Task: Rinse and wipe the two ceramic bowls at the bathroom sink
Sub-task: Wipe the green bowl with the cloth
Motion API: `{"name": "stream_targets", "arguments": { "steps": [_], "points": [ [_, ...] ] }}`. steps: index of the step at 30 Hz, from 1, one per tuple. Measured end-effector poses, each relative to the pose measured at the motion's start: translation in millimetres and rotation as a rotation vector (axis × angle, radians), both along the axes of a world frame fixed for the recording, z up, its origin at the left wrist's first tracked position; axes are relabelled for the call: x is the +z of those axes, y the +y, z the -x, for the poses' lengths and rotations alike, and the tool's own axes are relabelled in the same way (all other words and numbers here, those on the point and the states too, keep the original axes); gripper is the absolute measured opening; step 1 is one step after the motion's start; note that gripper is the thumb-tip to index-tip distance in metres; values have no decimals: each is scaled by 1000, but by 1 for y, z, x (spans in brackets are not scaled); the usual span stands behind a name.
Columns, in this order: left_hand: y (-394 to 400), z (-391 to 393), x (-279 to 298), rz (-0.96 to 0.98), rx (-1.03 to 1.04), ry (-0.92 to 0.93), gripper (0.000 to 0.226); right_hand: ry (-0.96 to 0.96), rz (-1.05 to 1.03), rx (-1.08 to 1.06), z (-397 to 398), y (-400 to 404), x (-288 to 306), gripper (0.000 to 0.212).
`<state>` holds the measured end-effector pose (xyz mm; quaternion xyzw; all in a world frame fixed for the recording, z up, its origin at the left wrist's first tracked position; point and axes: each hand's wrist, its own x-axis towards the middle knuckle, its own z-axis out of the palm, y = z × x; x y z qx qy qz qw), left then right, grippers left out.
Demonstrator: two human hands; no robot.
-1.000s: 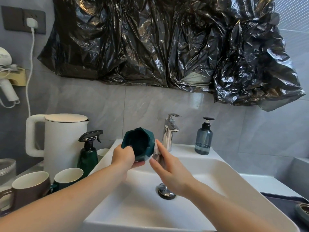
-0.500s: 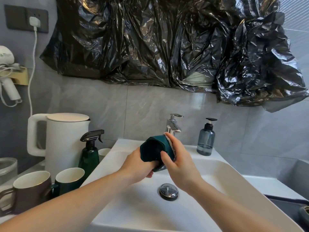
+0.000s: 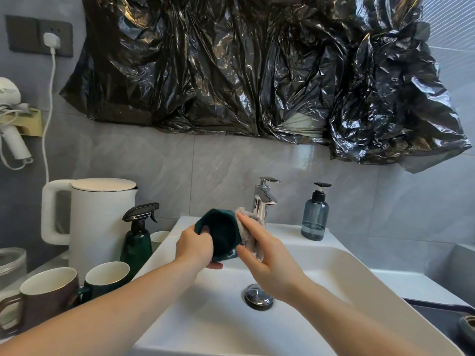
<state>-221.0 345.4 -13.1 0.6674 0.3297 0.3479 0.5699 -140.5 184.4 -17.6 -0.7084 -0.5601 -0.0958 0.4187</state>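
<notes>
1 green bowl [image 3: 223, 236] we are gripping in our left hand [image 3: 195, 246]; our right hand [image 3: 267, 255] is pressing the cloth [image 3: 250, 238] against its outside, wiping; next, probably, turning it.

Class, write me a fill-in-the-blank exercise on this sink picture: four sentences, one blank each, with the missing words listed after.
1. The left hand grips the dark green ceramic bowl by its ____.
2. The right hand presses a grey ____ against the bowl's outer side.
3. The chrome tap stands between the bowl and the blue-grey ____ bottle.
4. The round metal drain plug sits in the white ____.

Missing words: rim; cloth; soap pump; sink
</notes>
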Motion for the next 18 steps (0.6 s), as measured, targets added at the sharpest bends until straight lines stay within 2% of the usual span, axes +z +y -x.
{"name": "stream_targets", "arguments": {
  "steps": [2, 4, 6, 10, 12, 15, 18],
  "points": [
    [3, -1, -1, 117, 7, -14, 37, -4, 11, 3, 1, 1, -1, 63],
    [0, 0, -1, 138, -29, 19, 38, -7, 16, -1, 0, 2, -2, 63],
    [-6, 2, -1, 34, -105, 52, 35, 14, -2, -4, -4, 1, -3, 61],
    [-15, 3, -8, -356, -282, 69, 19, 49, -40, -33, -13, -5, -2, 49],
    [-17, 4, -9, -434, -290, 105, 14, 34, -28, -40, -13, -5, -3, 47],
    [-18, 6, -3, -342, -207, 98, 22, 40, -16, -24, -9, -3, -3, 48],
    [-16, 6, 4, -29, -85, 32, 33, 56, 4, -5, -6, -2, -3, 56]
  ]
}}
